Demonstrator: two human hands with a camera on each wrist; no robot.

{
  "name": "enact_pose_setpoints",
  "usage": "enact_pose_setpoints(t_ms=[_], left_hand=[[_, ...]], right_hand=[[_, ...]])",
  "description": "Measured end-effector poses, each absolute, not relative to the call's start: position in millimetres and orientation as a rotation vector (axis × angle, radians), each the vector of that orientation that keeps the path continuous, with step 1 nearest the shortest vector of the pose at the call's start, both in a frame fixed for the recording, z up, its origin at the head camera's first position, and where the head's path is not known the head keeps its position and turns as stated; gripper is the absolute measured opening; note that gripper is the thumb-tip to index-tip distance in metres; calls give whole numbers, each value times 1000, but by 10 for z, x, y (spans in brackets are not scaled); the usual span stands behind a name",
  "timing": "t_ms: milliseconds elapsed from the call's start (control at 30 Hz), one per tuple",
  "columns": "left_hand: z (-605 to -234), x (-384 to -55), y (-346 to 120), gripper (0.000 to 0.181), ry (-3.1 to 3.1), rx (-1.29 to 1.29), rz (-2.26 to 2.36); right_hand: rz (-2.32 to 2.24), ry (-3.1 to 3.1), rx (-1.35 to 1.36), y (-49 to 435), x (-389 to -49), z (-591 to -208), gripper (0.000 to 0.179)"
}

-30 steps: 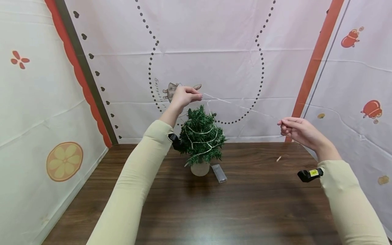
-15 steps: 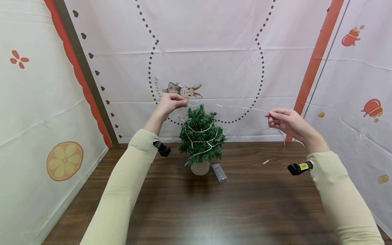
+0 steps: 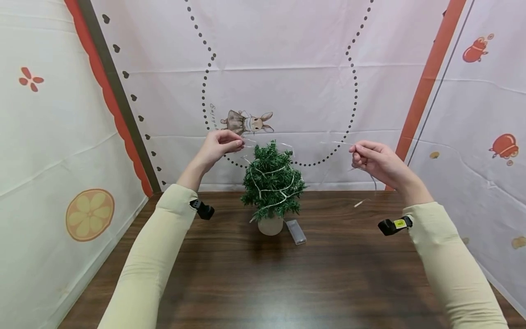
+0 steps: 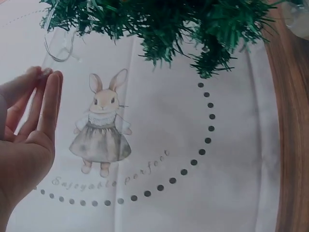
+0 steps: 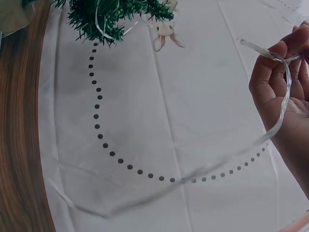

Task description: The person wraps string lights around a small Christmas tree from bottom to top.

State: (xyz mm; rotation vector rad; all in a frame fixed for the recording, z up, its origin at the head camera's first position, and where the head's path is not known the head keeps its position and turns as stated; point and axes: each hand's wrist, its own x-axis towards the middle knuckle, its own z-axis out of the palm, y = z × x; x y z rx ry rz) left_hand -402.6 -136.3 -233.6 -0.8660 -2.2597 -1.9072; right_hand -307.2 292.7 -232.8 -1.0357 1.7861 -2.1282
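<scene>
A small artificial Christmas tree (image 3: 271, 183) stands upright in a pale pot (image 3: 270, 225), wound with a string of fairy lights (image 3: 274, 190). Level with its tip, on the left, my left hand (image 3: 219, 146) pinches part of the thin clear strand between thumb and fingertips. Well to the right, my right hand (image 3: 380, 164) pinches another stretch of it, the fingers curled in. From the right hand a loose tail (image 5: 288, 84) of the strand hangs down. Between the hands the strand passes near the treetop and shows only in short pieces.
A clear battery box (image 3: 296, 232) lies on the dark wooden table (image 3: 328, 274) just right of the pot. Printed white cloth (image 3: 287, 91) hangs behind and at both sides. Each wrist wears a black camera (image 3: 394, 225).
My left hand has moved left and down, from above the tree to beside its tip. My right hand has shifted left and slightly up, still holding the strand, whose loose tail swung along.
</scene>
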Motion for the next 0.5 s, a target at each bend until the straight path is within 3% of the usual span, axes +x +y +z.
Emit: enact_pose_setpoints(t_ms=[300,500], left_hand=[[-2518,-4038,-1508,12,-2182,-1048,-1943],[-2602,-4116,-1600,14,-2254,-1146,-1828]], right_hand=[[-2095,1730,-1080,2876,-3034,-2335,30],[-2015,1730,-1151,2850,-2964,-2357,34]])
